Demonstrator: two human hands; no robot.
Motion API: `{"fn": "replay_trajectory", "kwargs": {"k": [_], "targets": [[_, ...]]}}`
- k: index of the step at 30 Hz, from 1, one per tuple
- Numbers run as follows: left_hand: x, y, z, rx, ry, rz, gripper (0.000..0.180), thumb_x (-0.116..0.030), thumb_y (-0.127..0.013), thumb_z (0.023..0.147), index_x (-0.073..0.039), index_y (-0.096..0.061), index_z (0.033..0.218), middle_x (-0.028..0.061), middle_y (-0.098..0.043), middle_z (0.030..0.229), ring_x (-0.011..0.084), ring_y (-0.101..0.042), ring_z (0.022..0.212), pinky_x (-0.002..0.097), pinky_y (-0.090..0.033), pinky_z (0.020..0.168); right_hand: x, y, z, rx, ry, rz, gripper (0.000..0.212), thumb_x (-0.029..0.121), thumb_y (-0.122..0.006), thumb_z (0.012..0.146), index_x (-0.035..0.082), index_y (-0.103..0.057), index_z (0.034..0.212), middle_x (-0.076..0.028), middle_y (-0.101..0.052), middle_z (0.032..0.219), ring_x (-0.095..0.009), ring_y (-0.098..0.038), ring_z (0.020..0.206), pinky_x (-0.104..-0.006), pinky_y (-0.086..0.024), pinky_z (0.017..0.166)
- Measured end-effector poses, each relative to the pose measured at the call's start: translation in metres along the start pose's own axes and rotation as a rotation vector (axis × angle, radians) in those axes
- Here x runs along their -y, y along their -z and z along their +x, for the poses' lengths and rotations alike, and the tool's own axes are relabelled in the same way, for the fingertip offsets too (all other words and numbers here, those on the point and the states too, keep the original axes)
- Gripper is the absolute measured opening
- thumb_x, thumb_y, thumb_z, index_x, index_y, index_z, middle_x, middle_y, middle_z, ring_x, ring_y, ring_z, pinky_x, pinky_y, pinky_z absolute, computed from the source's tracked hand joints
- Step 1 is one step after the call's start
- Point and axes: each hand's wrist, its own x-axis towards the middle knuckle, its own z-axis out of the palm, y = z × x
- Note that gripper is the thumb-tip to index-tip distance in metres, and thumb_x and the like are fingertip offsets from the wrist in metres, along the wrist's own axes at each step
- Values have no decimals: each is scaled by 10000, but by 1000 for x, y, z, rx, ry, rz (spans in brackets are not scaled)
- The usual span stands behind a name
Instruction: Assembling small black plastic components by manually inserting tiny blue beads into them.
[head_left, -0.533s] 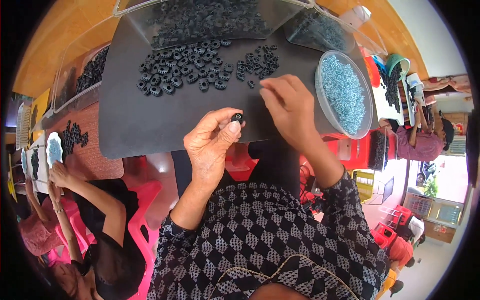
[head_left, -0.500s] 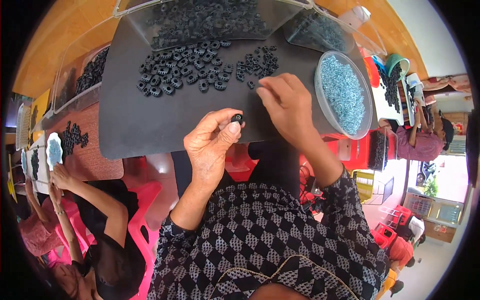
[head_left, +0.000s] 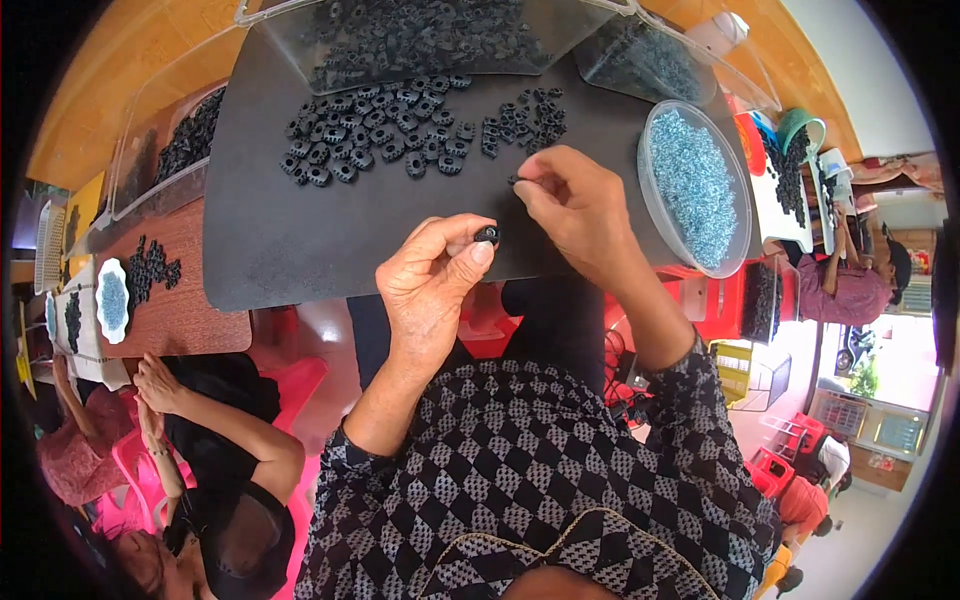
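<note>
Between thumb and fingers, my left hand holds a small black plastic part above the table's near edge. To its right, my right hand pinches a smaller black piece, mostly hidden by the fingertips. Ahead lies a spread of black plastic housings with oval openings. A smaller group of little black pieces sits beyond my right fingers. Right of that hand stands a round clear tub full of small shiny metal springs.
Clear bins of black parts stand along the dark table's far side. At the left, a co-worker sits with hands together beside a brown table. Another person works at the far right.
My right fingers have closed on a small black piece that was lying on the table. The left hand has shifted slightly right. The left co-worker's hands have drawn back from a white dish.
</note>
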Motion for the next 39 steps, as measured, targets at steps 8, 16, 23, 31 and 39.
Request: {"fn": "replay_trajectory", "kwargs": {"k": [8,16,23,31,39], "targets": [[-4,1,-1,40,36,30,175,18,-668,816,41,-662,990,7,-551,846,69,-492,744,198,-432,690,39,28,-11,245,-99,313,116,29,-648,782,3,-616,890,15,-593,774,-51,-534,735,-197,-421,643],[-5,-2,-5,44,46,68,171,-5,-673,818,36,-664,984,7,-561,827,70,-497,736,201,-437,683,38,28,-14,326,-77,283,118,16,-632,786,-9,-612,899,-3,-582,783,-56,-519,689,-214,-433,610],[-4,-7,-7,31,15,35,162,-21,-671,824,35,-663,976,19,-577,807,78,-531,703,202,-450,629,38,25,-15,271,94,195,118,-6,-624,787,-20,-612,904,-24,-556,760,-75,-506,646,-223,-417,579],[-2,-3,-9,18,-182,367,164,2,-676,803,50,-658,959,29,-592,784,76,-542,647,191,-440,571,35,12,-20,151,298,98,106,-7,-608,740,9,-520,797,-118,-533,710,-323,-541,673,-399,-430,580],[1,-7,-13,-42,-256,413,149,21,-683,765,39,-659,911,33,-577,715,98,-523,623,216,-429,567,29,6,-24,117,458,2,197,-94,-613,712,-3,-569,881,-120,-574,795,-255,-552,660,-326,-433,546]]}}
